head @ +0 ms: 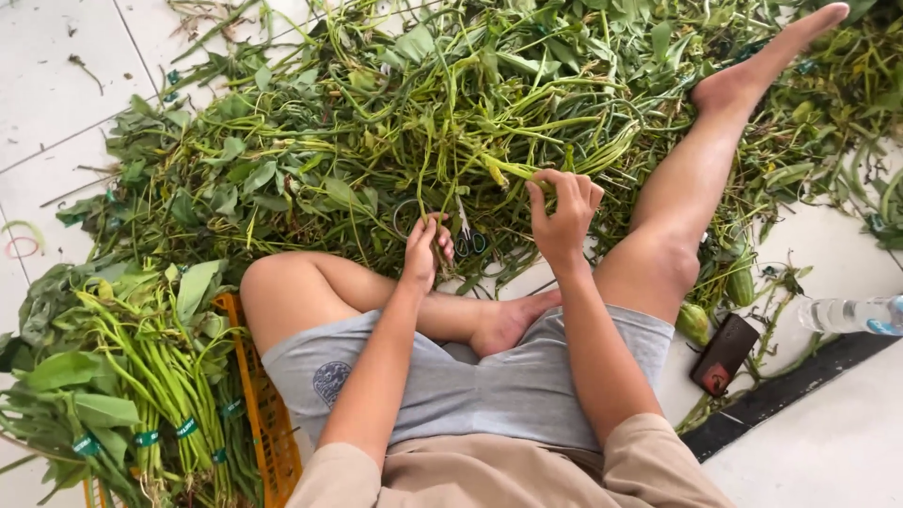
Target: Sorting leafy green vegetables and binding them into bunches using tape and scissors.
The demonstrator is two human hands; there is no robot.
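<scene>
I sit on a white tiled floor before a big heap of loose green leafy stalks [451,103]. My right hand [562,214] pinches a green stalk [513,171] at the heap's near edge. My left hand [425,249] rests lower, fingers curled around a thin stem beside a pair of scissors [467,235] lying on the greens. My left leg is folded under me; my right leg stretches out into the heap.
An orange plastic crate [268,414] at my left carries bundles of stalks [160,376] tied with green bands. A dark phone [722,354] and a clear water bottle [847,315] lie on the floor at my right. A rubber band [21,246] lies far left.
</scene>
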